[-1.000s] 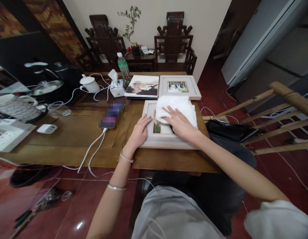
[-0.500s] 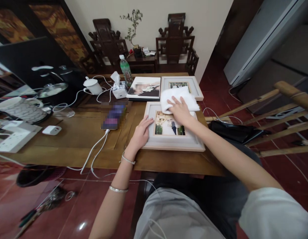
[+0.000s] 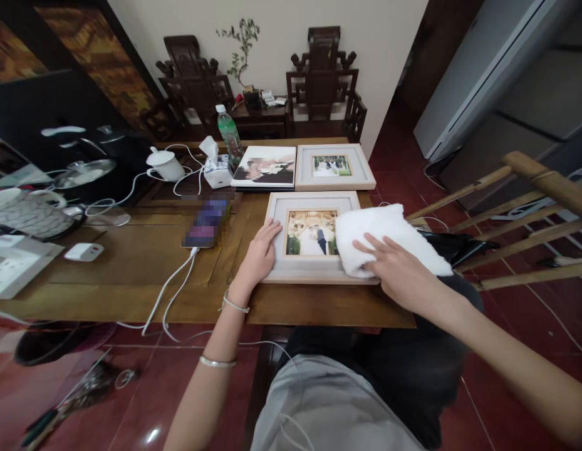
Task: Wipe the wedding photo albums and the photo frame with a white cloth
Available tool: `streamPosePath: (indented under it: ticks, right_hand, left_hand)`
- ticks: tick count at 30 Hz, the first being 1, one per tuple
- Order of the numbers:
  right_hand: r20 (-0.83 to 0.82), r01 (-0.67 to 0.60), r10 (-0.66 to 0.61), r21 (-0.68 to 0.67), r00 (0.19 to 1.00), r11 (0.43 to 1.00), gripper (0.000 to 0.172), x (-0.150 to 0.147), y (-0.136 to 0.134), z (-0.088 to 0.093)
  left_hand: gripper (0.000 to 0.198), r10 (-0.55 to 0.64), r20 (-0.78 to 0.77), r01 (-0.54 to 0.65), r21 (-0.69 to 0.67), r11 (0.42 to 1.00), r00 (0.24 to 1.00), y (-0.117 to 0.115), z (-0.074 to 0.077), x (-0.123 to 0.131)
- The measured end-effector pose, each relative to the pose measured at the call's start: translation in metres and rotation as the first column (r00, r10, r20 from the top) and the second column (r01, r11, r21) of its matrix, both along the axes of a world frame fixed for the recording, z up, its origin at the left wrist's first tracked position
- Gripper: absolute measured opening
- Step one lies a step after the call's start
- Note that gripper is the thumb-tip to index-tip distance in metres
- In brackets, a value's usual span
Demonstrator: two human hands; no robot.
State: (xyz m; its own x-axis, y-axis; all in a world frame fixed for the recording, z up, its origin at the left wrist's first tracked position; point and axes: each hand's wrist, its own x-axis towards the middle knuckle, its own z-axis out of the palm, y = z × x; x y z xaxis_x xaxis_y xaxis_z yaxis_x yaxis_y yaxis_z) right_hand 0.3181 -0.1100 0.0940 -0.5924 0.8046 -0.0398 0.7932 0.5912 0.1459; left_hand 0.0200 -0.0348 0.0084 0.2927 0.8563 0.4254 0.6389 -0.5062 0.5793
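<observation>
A pale wooden picture frame (image 3: 314, 275) with a wedding photo (image 3: 312, 233) lies face up near the table's front edge. My left hand (image 3: 259, 252) is closed over its left border, fingers together on the rim. On the frame's right side my right hand (image 3: 396, 269) presses a folded white towel (image 3: 387, 228), gripping it with the fingers slightly apart. The towel covers the frame's right border and hangs past it. Behind lies a second pale frame (image 3: 361, 178) with a smaller photo, beside a white-edged photo panel (image 3: 267, 168).
Left of the frames are a phone (image 3: 206, 223) on a white charging cable (image 3: 178, 285), a tissue box (image 3: 218, 172), a green-labelled bottle (image 3: 229, 134) and a lidded white cup (image 3: 166, 165). A charger (image 3: 84, 252) and power strip (image 3: 18, 266) sit farther left. A wooden chair (image 3: 530, 164) stands at right.
My right hand has moved the towel from the frame's top edge down and right onto its right side, uncovering the rear frame. My left hand stays on the left border.
</observation>
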Motion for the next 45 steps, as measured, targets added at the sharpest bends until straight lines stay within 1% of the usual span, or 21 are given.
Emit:
streamPosePath:
  ticks: [2, 3, 5, 7, 9, 13, 15, 17, 19, 21, 24, 27, 29, 32, 34, 36, 39, 43, 45]
  right_hand:
    - [-0.003, -0.017, 0.017, -0.035, 1.000, 0.999, 0.050, 0.000, -0.012, 0.003]
    - [-0.001, -0.018, 0.017, -0.046, 1.000, 0.999, 0.051, -0.001, -0.012, 0.003]
    - [-0.006, -0.008, 0.008, -0.042, 1.000, 0.999, 0.052, -0.003, -0.002, 0.000]
    - [-0.017, 0.019, -0.019, -0.010, 1.000, 1.000, 0.051, -0.005, 0.018, -0.006]
    - [-0.029, 0.050, -0.049, 0.034, 0.998, 0.998, 0.051, -0.008, 0.045, -0.011]
    - [-0.037, 0.081, -0.077, 0.111, 0.996, 0.991, 0.051, -0.008, 0.097, -0.018]
    - [-0.025, 0.073, -0.071, 0.127, 0.997, 0.989, 0.050, -0.007, 0.113, -0.019]
    - [-0.008, 0.059, -0.059, 0.130, 0.998, 0.990, 0.049, -0.006, 0.118, -0.019]
    - [0.009, 0.047, -0.049, 0.123, 0.999, 0.991, 0.050, -0.007, 0.109, -0.019]
    - [0.020, 0.041, -0.043, 0.104, 0.999, 0.994, 0.051, -0.008, 0.088, -0.018]
    - [0.014, 0.030, -0.031, 0.059, 0.999, 0.998, 0.050, -0.009, 0.044, -0.017]
    - [-0.029, 0.007, -0.006, 0.021, 1.000, 1.000, 0.050, -0.009, -0.001, -0.016]
    - [-0.065, -0.006, 0.005, -0.008, 0.998, 1.000, 0.051, -0.008, -0.024, -0.013]
    - [-0.112, -0.029, 0.022, -0.058, 0.993, 0.998, 0.052, -0.010, -0.042, -0.008]
    - [-0.131, -0.047, 0.034, -0.093, 0.991, 0.995, 0.053, -0.014, -0.041, -0.003]
    - [-0.134, -0.060, 0.043, -0.128, 0.990, 0.990, 0.055, -0.019, -0.031, 0.000]
    - [-0.102, -0.074, 0.060, -0.142, 0.993, 0.987, 0.057, -0.029, -0.001, 0.000]
    - [-0.071, -0.066, 0.062, -0.058, 0.996, 0.996, 0.060, -0.041, 0.059, -0.006]
    - [-0.093, -0.018, 0.022, 0.034, 0.995, 0.999, 0.066, -0.046, 0.089, -0.010]
  left_hand:
    - [0.042, -0.004, -0.029, 0.004, -0.004, 1.000, 1.000, 0.000, 0.000, 0.000]
    - [0.042, -0.008, -0.052, 0.008, -0.008, 1.000, 0.999, 0.001, 0.001, 0.000]
    - [0.042, -0.020, -0.105, 0.019, -0.018, 1.000, 0.994, 0.001, 0.002, -0.001]
    - [0.043, -0.038, -0.145, 0.034, -0.026, 0.999, 0.989, 0.002, 0.004, -0.001]
    - [0.043, -0.051, -0.162, 0.046, -0.030, 0.998, 0.986, 0.003, 0.004, -0.002]
    - [0.043, -0.052, -0.146, 0.049, -0.023, 0.999, 0.988, 0.003, 0.003, -0.003]
    - [0.042, -0.040, -0.126, 0.038, -0.021, 0.999, 0.991, 0.003, 0.002, -0.002]
    - [0.041, -0.023, -0.099, 0.021, -0.019, 1.000, 0.995, 0.002, 0.000, -0.001]
    - [0.040, -0.009, -0.071, 0.008, -0.016, 1.000, 0.997, 0.001, 0.000, 0.000]
    - [0.040, -0.001, -0.053, 0.000, -0.017, 1.000, 0.999, 0.000, 0.000, 0.000]
    - [0.041, 0.000, -0.053, -0.001, -0.026, 1.000, 0.999, -0.001, 0.001, 0.001]
    - [0.041, -0.007, -0.056, 0.005, -0.036, 0.999, 0.998, -0.003, 0.002, 0.001]
    - [0.041, -0.008, -0.062, 0.005, -0.039, 0.999, 0.998, -0.004, 0.003, 0.002]
    - [0.042, -0.008, -0.075, 0.005, -0.039, 0.999, 0.997, -0.005, 0.004, 0.002]
    - [0.041, -0.010, -0.073, 0.008, -0.036, 0.999, 0.997, -0.005, 0.004, 0.001]
    - [0.041, -0.016, -0.065, 0.014, -0.031, 0.999, 0.998, -0.006, 0.004, 0.001]
    - [0.041, -0.039, -0.062, 0.037, -0.035, 0.999, 0.997, -0.005, 0.004, -0.001]
    - [0.041, -0.058, -0.074, 0.055, -0.045, 0.998, 0.996, -0.003, 0.004, -0.003]
    - [0.040, -0.058, -0.077, 0.055, -0.045, 0.997, 0.995, -0.002, 0.004, -0.003]
